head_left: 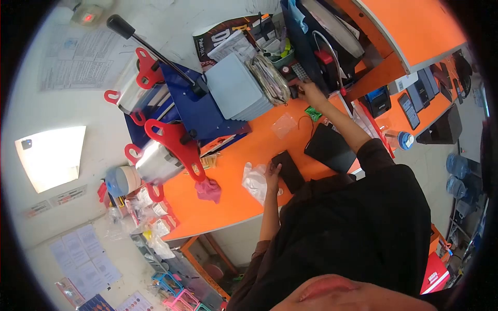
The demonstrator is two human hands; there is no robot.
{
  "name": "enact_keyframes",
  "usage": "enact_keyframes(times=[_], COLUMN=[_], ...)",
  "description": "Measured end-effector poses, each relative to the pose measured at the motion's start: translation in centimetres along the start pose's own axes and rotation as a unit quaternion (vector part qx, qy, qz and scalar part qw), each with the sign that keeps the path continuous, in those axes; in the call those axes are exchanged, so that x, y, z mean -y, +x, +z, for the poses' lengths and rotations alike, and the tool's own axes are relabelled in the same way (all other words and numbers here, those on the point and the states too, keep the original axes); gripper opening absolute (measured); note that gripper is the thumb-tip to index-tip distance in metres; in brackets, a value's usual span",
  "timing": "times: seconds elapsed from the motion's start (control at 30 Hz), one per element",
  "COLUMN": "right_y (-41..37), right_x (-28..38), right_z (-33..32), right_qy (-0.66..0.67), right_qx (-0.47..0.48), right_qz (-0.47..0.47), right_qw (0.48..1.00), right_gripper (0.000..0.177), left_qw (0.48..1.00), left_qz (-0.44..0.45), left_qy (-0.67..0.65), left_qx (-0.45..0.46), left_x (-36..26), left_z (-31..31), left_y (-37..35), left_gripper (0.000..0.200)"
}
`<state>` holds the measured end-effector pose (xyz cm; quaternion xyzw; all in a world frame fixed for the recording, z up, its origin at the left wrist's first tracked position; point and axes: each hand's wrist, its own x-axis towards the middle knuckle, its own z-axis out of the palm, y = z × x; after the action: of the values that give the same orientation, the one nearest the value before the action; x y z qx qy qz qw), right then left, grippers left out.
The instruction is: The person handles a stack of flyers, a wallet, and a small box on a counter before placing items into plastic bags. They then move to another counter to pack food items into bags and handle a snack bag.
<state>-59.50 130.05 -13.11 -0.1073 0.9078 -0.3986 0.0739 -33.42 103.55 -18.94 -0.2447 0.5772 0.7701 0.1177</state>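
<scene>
On the orange table (233, 199), my left hand (273, 175) grips the near-left edge of a flat black rectangular object (290, 172). Beside that hand lies a crumpled clear plastic bag (254, 182). My right hand (308, 94) reaches farther out, its fingers closed at a small dark item (294, 92) that I cannot make out clearly. That item is right beside a thick bundle of papers (270, 78) and near a keyboard (300, 71). A black folder-like object (330, 149) lies under my right forearm, and a small green packet (313, 113) is close to it.
A pale blue stack (236, 88) stands next to a blue metal machine (199, 111) with a long lever and red-and-silver rollers (161, 160). A pink cloth (208, 190) lies nearby. Phones (409, 111) and a blue-capped bottle (404, 140) are at the right.
</scene>
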Motion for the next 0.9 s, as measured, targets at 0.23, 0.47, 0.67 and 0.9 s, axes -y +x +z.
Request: enact_keyframes(times=[0.23, 0.47, 0.67, 0.9], right_y=[2.3, 3.0, 1.2, -5.9], right_x=[2.4, -0.1, -1.8, 1.2], right_z=[1.3, 4.5, 6.4, 1.2], right_qy=[-0.102, 0.046, 0.075, 0.100], right_qx=[-0.118, -0.160, -0.247, -0.074], right_qz=[0.186, 0.222, 0.107, 0.072], right_qw=[0.970, 0.961, 0.960, 0.990], right_gripper=[0.034, 0.050, 0.061, 0.046], left_qw=[1.000, 1.000, 0.999, 0.996], left_qz=[-0.009, -0.006, -0.026, 0.075], left_qy=[-0.021, -0.010, -0.027, -0.006], left_qx=[0.001, -0.004, -0.011, -0.052], left_x=[0.4, 0.7, 0.8, 0.1], left_z=[-0.4, -0.6, -0.5, 0.4], left_y=[0.2, 0.2, 0.2, -0.2], left_gripper=[0.039, 0.043, 0.043, 0.036])
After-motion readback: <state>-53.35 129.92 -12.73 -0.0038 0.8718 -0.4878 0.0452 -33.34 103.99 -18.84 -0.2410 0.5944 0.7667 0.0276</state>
